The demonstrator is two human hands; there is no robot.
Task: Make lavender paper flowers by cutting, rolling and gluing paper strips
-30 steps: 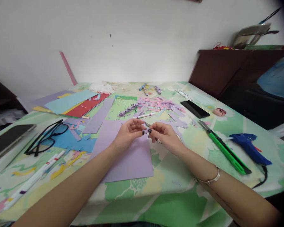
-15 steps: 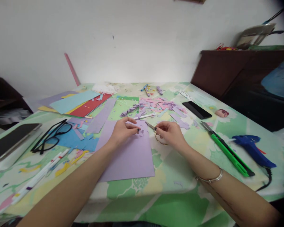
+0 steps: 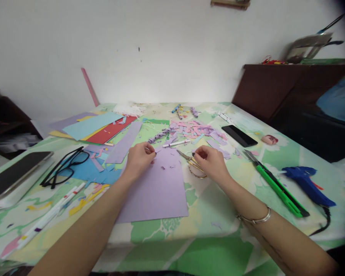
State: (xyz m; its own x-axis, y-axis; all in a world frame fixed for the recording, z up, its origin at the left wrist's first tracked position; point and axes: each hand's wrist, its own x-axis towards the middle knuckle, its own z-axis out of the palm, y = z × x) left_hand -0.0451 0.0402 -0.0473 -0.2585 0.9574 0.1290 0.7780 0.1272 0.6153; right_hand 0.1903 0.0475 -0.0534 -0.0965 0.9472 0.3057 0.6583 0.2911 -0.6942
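Observation:
My left hand [image 3: 140, 159] is over the upper left part of a purple sheet [image 3: 158, 195], its thumb and finger pinched together; a small thin purple scrap seems to stick out at the fingertips. Small purple scraps [image 3: 168, 167] lie on the sheet between my hands. My right hand [image 3: 208, 159] has its fingers curled in a pinch beside the gold scissors [image 3: 194, 167], which lie on the cloth at the sheet's right edge. What its fingertips hold, if anything, is too small to make out. A white marker [image 3: 176, 143] lies just beyond the sheet.
Right: a green cutter [image 3: 278, 188], a blue glue gun [image 3: 309, 186] and a black phone [image 3: 239, 135]. Left: black glasses [image 3: 63, 167], another phone [image 3: 17, 172], markers [image 3: 48, 214] and coloured sheets [image 3: 92, 124]. Pink and purple scraps [image 3: 192, 128] lie beyond the marker.
My left hand has moved left, away from the small scraps, uncovering more of the sheet. My right hand has shifted slightly right, off the scissors, whose handles now show more.

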